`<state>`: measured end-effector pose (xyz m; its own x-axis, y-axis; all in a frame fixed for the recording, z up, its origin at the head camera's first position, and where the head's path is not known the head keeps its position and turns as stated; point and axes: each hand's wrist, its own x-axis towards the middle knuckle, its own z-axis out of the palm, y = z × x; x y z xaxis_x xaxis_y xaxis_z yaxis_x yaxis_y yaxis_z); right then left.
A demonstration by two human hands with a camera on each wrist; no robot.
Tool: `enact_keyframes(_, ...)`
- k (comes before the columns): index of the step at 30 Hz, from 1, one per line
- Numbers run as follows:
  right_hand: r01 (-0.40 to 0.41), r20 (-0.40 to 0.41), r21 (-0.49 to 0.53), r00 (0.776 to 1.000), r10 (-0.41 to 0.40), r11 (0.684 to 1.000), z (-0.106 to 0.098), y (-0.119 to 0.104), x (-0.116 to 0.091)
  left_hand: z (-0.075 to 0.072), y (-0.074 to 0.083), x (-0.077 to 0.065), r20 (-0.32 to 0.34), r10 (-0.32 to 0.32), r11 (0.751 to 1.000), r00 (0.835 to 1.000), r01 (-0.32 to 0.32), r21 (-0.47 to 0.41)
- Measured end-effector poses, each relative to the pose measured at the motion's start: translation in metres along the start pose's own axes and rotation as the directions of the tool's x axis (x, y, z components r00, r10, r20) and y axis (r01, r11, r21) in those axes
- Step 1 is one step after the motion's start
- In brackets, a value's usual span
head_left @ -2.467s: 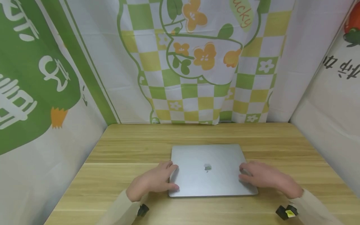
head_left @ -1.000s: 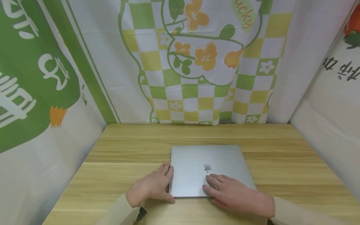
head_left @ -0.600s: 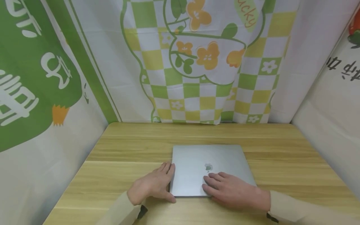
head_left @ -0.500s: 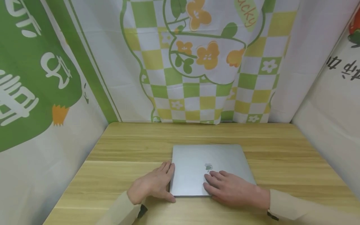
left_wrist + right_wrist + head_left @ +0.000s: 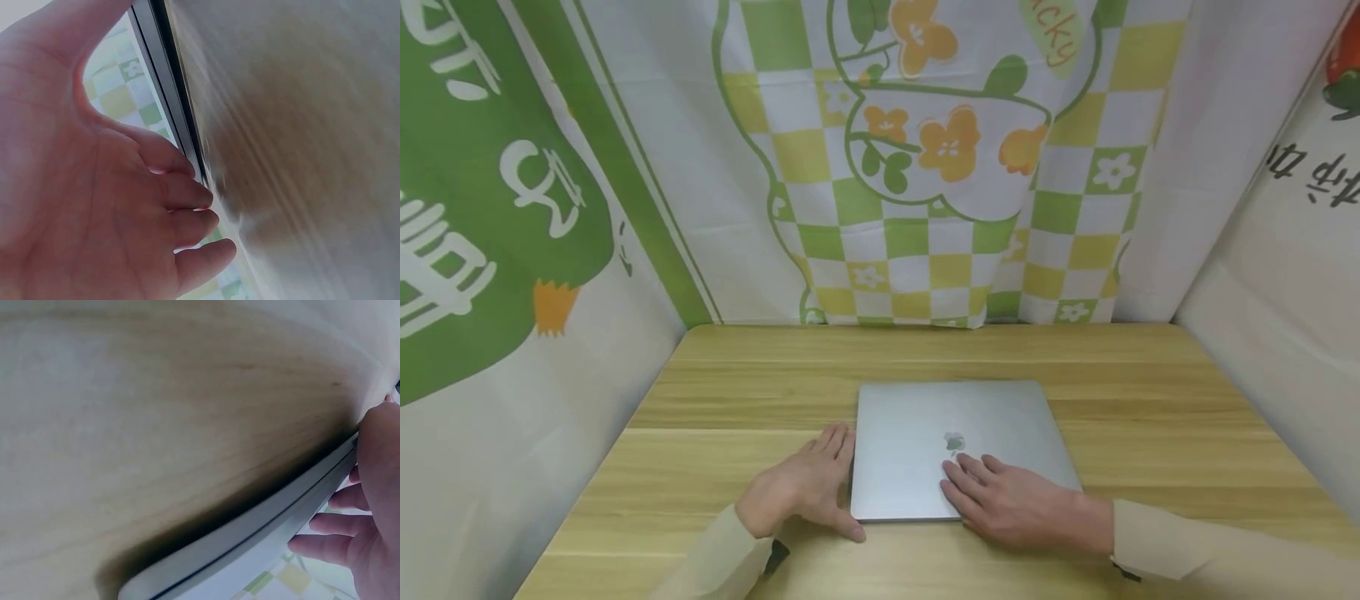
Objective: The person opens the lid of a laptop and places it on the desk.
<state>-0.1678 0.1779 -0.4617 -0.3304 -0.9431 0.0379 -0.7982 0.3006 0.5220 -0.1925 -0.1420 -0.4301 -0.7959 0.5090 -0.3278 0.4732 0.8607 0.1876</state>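
A closed silver laptop [image 5: 898, 442] with an apple logo on its lid lies flat on the wooden table. Along its left side, near the front corner, my left hand [image 5: 805, 487] has its fingers extended at the edge and its thumb spread toward the front. In the left wrist view, that palm [image 5: 81, 206] faces the camera beside the laptop's dark side edge [image 5: 165, 81]. My right hand [image 5: 1018, 508] rests across the front of the lid, fingertips just below the logo. The right wrist view has its fingers [image 5: 328, 547] over the lid; its thumb is mostly hidden.
The light wooden table [image 5: 760, 379] extends around the laptop. A checkered floral curtain [image 5: 895, 242] hangs behind it, with printed cloth walls [image 5: 1292, 275] at both sides. Small dark devices [image 5: 775, 557] sit under the wrists.
Since the earliest frame, my right hand has gone from the laptop's right edge to the front middle of its lid. My left hand's fingers have slid off the lid to the left edge.
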Motion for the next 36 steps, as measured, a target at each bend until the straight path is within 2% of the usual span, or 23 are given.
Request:
enact_keyframes(5, 0.051, -0.056, -0.078, 0.997, -0.055, 0.996, 0.001, 0.002, 0.0, -0.001, -0.001, 0.001, 0.0, 0.027, 0.999, 1.0, -0.027, 0.027)
enact_keyframes(11, 0.124, -0.047, -0.173, 0.99, -0.134, 0.977, -0.002, 0.008, -0.001, -0.001, -0.004, 0.006, 0.027, 0.068, 0.99, 0.997, -0.071, 0.125)
enact_keyframes(17, 0.163, -0.034, -0.188, 0.984, -0.173, 0.968, -0.005, 0.007, 0.003, 0.002, -0.011, 0.006, 0.023, 0.076, 0.983, 0.997, -0.079, 0.168)
enact_keyframes(24, 0.194, -0.078, -0.239, 0.973, -0.218, 0.952, -0.004, 0.005, 0.006, 0.004, -0.013, 0.004, 0.036, 0.073, 0.982, 0.997, -0.078, 0.17)
enact_keyframes(28, 0.204, -0.077, -0.267, 0.97, -0.232, 0.942, -0.004, 0.005, 0.006, 0.004, -0.013, 0.004, 0.035, 0.07, 0.984, 0.997, -0.075, 0.159)
enact_keyframes(36, 0.21, -0.081, -0.237, 0.969, -0.235, 0.949, -0.004, 0.007, 0.006, 0.004, -0.013, 0.005, 0.031, 0.087, 0.984, 0.996, -0.091, 0.156)
